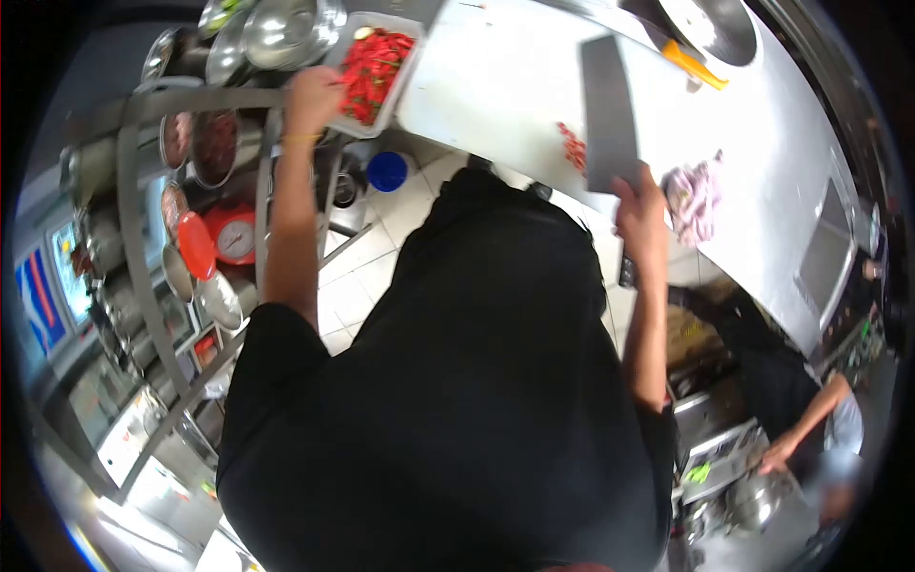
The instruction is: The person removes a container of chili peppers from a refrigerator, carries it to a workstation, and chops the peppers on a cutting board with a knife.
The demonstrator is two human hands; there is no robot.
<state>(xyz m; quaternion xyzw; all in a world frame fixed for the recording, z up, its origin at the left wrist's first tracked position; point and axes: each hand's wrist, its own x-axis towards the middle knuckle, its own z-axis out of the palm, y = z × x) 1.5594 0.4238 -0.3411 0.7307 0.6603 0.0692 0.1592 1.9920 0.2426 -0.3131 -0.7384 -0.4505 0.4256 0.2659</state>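
My right hand [640, 214] is wrapped round the handle of a cleaver [610, 114], whose broad grey blade points away from me over the white cutting board [496, 71]. Just left of the blade lies a small pile of chopped red chili [572, 148]. At the far left, my left hand [315, 100] is at the side of a clear plastic container [405, 71] filled with red chilies [375, 71]. Its fingers are closed at the chilies' edge; what they hold is too blurred to make out.
A crumpled cloth [696, 200] and an orange-handled tool [696, 67] lie right of the board. Metal bowls [286, 33] stand beside the container. A metal rack [133, 219] holds pots and a red scale [233, 234]. Another person's hand [782, 450] is at lower right.
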